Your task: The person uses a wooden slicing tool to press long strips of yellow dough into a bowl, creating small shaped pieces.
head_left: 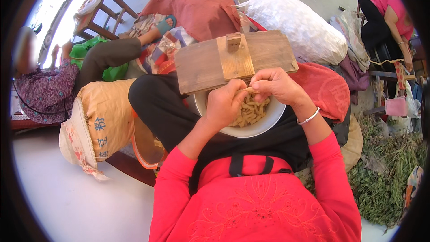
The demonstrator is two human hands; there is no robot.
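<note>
My left hand (224,104) and my right hand (278,85) meet over a white bowl (274,120) in my lap. Both are closed, thumbs against fingers, on a small yellowish-brown, finger-like piece (249,90) between them. Many similar short, knobbly pieces (249,113) lie in the bowl; their exact kind is unclear. Just beyond my fingertips, a brown wooden board (197,66) covers the bowl's far edge. It carries a paler crosspiece (234,62) and a small wooden block (233,42).
A stuffed tan sack (109,112) and a pale hat (74,139) are at my left. Beyond the board lie a reddish cloth (192,9) and a full white sack (295,27). Green plants (389,179) are heaped at right. Other people sit left (47,89) and far right (394,22).
</note>
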